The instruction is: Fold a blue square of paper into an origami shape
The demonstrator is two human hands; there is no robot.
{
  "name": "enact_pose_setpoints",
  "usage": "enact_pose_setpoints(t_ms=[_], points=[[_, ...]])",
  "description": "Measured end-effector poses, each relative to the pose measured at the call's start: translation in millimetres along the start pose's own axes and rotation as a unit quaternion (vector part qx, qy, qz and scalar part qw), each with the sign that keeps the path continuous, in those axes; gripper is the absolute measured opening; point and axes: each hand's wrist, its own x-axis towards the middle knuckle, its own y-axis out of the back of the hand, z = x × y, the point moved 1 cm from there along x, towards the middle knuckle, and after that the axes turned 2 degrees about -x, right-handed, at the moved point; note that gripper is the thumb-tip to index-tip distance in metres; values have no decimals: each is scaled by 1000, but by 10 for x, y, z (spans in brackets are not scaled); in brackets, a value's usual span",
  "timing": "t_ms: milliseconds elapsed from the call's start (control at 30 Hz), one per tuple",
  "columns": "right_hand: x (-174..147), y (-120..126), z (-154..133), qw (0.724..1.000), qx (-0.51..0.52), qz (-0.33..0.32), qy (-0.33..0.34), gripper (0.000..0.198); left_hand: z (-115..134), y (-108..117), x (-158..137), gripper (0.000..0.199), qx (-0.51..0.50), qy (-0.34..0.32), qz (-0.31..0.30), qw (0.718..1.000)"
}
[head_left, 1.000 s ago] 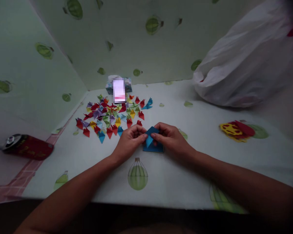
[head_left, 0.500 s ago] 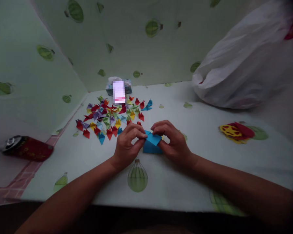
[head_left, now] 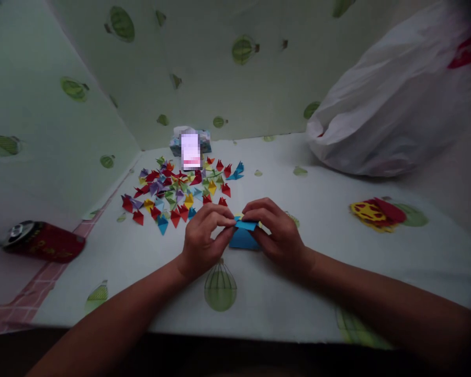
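Observation:
A small folded piece of blue paper [head_left: 246, 225] is held up between my two hands, just above the table. My left hand [head_left: 206, 230] pinches its left edge between thumb and fingers. On the other side, my right hand [head_left: 278, 233] grips the right edge, thumb below and fingers on top. Under or behind it lies more blue paper [head_left: 244, 240]; whether the two are one sheet I cannot tell. Beyond my left hand spreads a cluster of small folded paper figures [head_left: 175, 191] in red, yellow, green, purple and blue.
A dark red can [head_left: 43, 241] lies on its side at the left. At the back, a phone with a lit screen [head_left: 190, 150] leans against a tissue box [head_left: 206, 141]. A large white plastic bag [head_left: 369, 120] stands at the right, with red and yellow cut-outs [head_left: 377, 212] nearer me.
The blue paper between my fingers has tipped to a flatter angle and now shows as a narrower strip. Both hands keep their grip in nearly the same place.

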Motion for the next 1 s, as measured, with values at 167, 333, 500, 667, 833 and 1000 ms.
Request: enact_pose_setpoints(t_ms=[167, 333, 500, 667, 833, 1000], points=[[-3, 0, 42, 993, 27, -51, -104, 10, -42, -47, -1, 9, -112, 218, -46, 968], [-35, -26, 94, 967, 97, -70, -225, 7, -87, -84, -20, 13, -246, 400, -46, 882], [-13, -42, 82, 925, 236, -60, -291, 7, -83, -104, -24, 14, -340, 455, -24, 823], [17, -34, 63, 905, 292, -58, -305, 9, -66, -118, -45, 12, -385, 463, -13, 798], [-1, -32, 95, 879, 329, -46, -342, 10, -40, -101, -37, 9, -377, 433, -21, 818], [-5, -42, 109, 852, 363, -29, -377, 10, -3, -80, -22, 13, -337, 407, -36, 848]])
